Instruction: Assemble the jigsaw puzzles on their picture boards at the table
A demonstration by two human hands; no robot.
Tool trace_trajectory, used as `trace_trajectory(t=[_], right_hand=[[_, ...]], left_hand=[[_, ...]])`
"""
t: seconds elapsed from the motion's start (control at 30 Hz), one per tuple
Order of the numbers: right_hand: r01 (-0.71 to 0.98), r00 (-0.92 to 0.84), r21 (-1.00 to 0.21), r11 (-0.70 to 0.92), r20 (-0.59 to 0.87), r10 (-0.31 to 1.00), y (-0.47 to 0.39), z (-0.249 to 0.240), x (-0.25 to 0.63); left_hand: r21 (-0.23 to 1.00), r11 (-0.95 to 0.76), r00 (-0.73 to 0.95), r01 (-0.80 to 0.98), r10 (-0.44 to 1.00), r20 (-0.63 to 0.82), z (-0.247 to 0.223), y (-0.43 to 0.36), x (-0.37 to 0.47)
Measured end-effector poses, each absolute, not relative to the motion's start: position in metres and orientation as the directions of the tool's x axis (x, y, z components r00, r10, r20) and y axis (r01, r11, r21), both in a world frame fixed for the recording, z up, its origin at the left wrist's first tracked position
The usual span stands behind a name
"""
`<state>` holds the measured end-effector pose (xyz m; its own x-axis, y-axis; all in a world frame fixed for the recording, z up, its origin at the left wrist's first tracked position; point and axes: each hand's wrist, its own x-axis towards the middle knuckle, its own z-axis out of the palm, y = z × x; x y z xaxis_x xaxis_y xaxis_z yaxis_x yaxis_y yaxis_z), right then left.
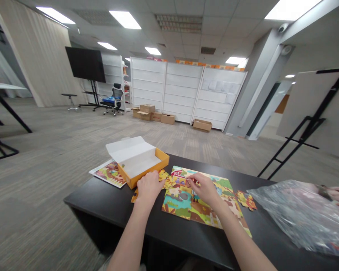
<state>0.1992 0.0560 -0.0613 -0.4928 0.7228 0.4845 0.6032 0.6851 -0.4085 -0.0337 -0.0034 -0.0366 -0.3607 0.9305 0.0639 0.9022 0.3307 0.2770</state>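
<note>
A colourful farm-scene jigsaw puzzle [206,210] lies on the black table, most of its picture joined together. Over its upper left part, close to the red barn, my right hand [203,187] pinches what looks like a puzzle piece [187,178], mostly covered by the fingers. My left hand [149,187] rests at the front of the yellow box [147,171], beside loose yellow puzzle pieces [165,177]. Its fingers are bent but apart, the thumb toward the pieces; nothing is visibly held. Another few joined pieces [245,200] lie right of the puzzle.
The box's white lid [131,148] stands open. Under its left side is a printed picture sheet [109,173]. A clear plastic bag [302,214] covers the right of the black table [113,205]. Cardboard boxes [155,116] and an office chair [113,99] stand farther back.
</note>
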Motion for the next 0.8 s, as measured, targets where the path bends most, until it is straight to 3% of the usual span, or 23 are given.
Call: trace_trajectory(t=[0.17, 0.27, 0.47, 0.63, 0.8], right_hand=[[0.615, -0.493, -0.387, 0.687, 0.491, 0.718, 0.057, -0.066, 0.201], [0.622, -0.493, -0.381, 0.684, 0.488, 0.720, 0.057, -0.065, 0.202], [0.632, -0.511, -0.373, 0.679, 0.458, 0.727, 0.055, -0.063, 0.199], [0.637, -0.514, -0.366, 0.679, 0.455, 0.727, 0.055, -0.065, 0.197], [0.632, -0.522, -0.368, 0.682, 0.449, 0.725, 0.057, -0.068, 0.198]], left_hand=[[0.422, 0.342, -0.386, 0.840, 0.922, 0.022, -0.025, -0.017, -0.057], [0.357, 0.321, -0.355, 0.877, 0.934, 0.034, -0.012, -0.034, -0.075], [0.242, 0.294, -0.272, 0.925, 0.955, -0.121, -0.002, -0.053, -0.085], [0.256, 0.129, -0.149, 0.958, 0.987, 0.059, -0.012, -0.036, -0.058], [0.199, 0.106, -0.127, 0.974, 0.987, 0.096, -0.038, -0.011, -0.036]])
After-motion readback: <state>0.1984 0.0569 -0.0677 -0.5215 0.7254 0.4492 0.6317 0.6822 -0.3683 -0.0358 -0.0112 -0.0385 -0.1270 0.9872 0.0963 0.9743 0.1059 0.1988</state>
